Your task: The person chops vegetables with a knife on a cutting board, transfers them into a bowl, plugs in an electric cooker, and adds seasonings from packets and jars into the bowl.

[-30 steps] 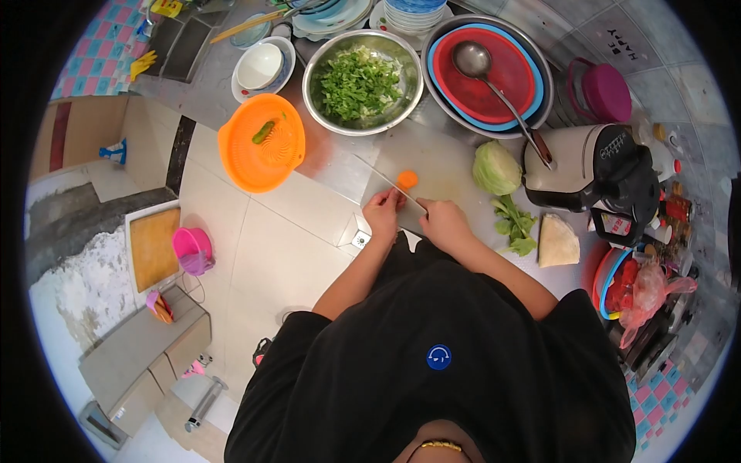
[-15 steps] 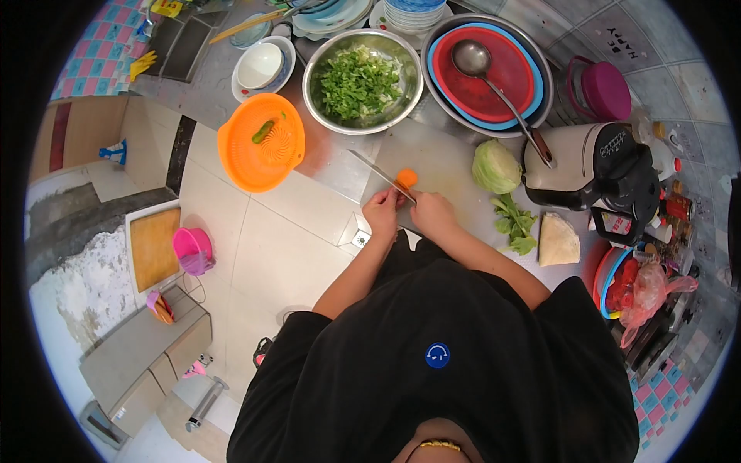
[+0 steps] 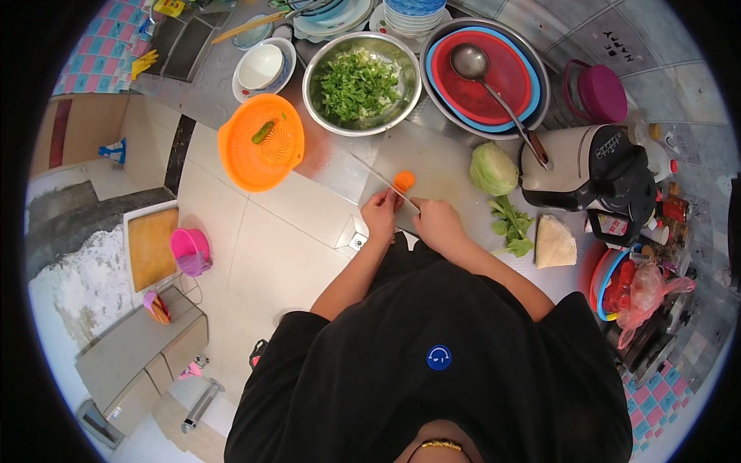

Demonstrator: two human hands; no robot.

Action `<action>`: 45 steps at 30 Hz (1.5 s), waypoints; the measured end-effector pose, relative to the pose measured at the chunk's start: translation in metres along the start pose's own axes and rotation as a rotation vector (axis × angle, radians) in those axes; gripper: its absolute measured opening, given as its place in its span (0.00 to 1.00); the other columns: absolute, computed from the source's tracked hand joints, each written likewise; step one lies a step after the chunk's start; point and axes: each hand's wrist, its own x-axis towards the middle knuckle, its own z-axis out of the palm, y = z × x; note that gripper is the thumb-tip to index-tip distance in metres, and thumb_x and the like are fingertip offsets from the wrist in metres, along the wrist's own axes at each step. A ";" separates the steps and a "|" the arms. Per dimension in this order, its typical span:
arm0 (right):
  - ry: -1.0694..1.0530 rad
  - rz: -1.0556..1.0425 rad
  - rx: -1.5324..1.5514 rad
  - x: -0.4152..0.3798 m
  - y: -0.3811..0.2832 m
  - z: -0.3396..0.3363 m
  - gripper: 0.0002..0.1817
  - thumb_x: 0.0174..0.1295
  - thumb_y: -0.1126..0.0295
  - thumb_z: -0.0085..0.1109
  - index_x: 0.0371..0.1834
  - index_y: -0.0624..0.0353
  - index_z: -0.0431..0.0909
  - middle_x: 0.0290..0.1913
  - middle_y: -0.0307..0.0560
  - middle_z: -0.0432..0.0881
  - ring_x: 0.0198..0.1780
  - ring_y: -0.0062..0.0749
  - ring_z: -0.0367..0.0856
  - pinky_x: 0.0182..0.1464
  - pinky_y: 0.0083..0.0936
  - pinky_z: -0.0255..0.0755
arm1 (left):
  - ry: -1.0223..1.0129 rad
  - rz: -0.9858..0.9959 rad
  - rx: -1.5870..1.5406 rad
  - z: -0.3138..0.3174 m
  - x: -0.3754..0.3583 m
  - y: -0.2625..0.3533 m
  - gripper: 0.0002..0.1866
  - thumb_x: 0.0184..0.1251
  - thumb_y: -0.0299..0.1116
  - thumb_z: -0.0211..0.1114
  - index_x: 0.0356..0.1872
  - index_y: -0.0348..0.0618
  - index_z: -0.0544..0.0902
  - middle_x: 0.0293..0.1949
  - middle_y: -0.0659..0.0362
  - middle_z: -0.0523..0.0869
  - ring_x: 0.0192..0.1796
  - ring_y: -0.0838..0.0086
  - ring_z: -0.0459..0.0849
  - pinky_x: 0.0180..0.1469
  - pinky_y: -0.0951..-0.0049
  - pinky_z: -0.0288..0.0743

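Observation:
My right hand [image 3: 440,224] is closed round the handle of a knife [image 3: 378,176], whose blade points away and to the left over the cutting board [image 3: 444,158]. Just beyond the blade lie orange carrot slices [image 3: 404,180]. On the near side, my left hand [image 3: 380,216] pinches the carrot close against the blade; its fingers mostly hide the piece. To the right on the board are a cabbage [image 3: 494,170] and some leafy greens [image 3: 511,225].
Chopped greens fill a steel bowl [image 3: 361,85] behind the board. An orange colander [image 3: 261,143] with a green pepper-like piece sits at the left, over the counter edge. A ladle [image 3: 494,96] rests across nested basins [image 3: 482,77]. A grey-black appliance [image 3: 579,166] stands right.
The knife has tilted slightly, its blade now showing thinner, and my right hand has shifted a little. My left hand stays by the carrot. The whole view has moved slightly.

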 end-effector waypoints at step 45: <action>0.086 0.023 0.209 0.030 0.020 0.028 0.12 0.53 0.72 0.60 0.40 0.64 0.82 0.30 0.62 0.84 0.35 0.58 0.84 0.40 0.44 0.77 | 0.030 0.081 0.000 0.005 0.000 -0.003 0.10 0.69 0.28 0.67 0.38 0.28 0.85 0.31 0.54 0.89 0.32 0.76 0.86 0.38 0.78 0.80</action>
